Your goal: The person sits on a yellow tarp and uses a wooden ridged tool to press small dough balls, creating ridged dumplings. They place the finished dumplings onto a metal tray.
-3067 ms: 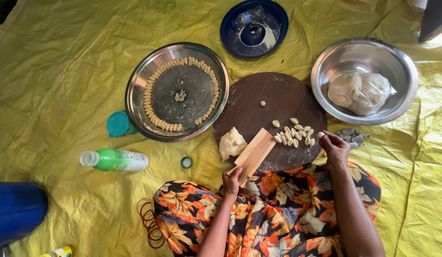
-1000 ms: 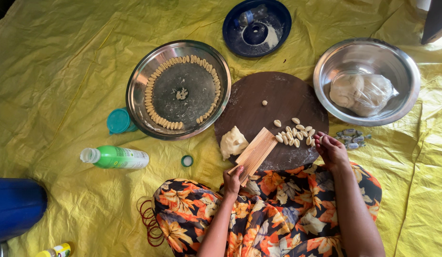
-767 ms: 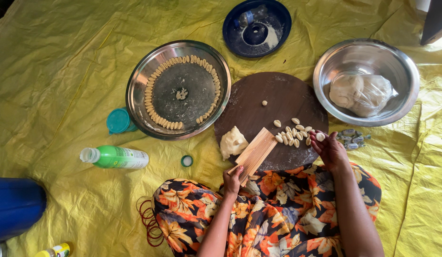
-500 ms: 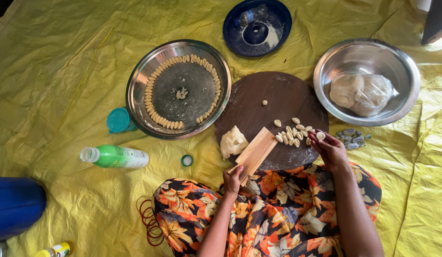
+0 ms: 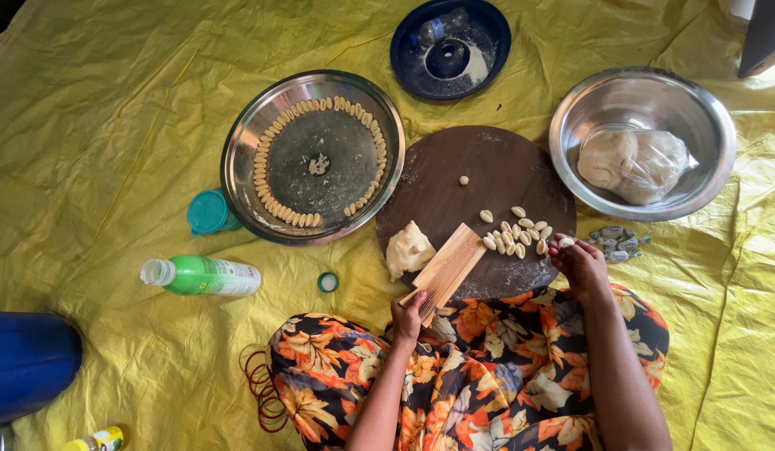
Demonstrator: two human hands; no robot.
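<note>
Left hand (image 5: pixel 407 316): closed around the lower end of the ridged wooden paddle (image 5: pixel 448 269), which lies tilted across the near edge of the round board (image 5: pixel 454 175). Right hand (image 5: pixel 578 262): fingers pinched on one small dough piece (image 5: pixel 565 242) at the board's right edge, just beside the cluster of shaped pieces (image 5: pixel 514 234). A dough lump (image 5: pixel 408 249) sits just left of the paddle. Steel tray (image 5: pixel 237 167) lies beyond the board's left edge.

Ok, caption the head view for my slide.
Left hand holds a ridged wooden board; right hand picks a dough piece.
</note>
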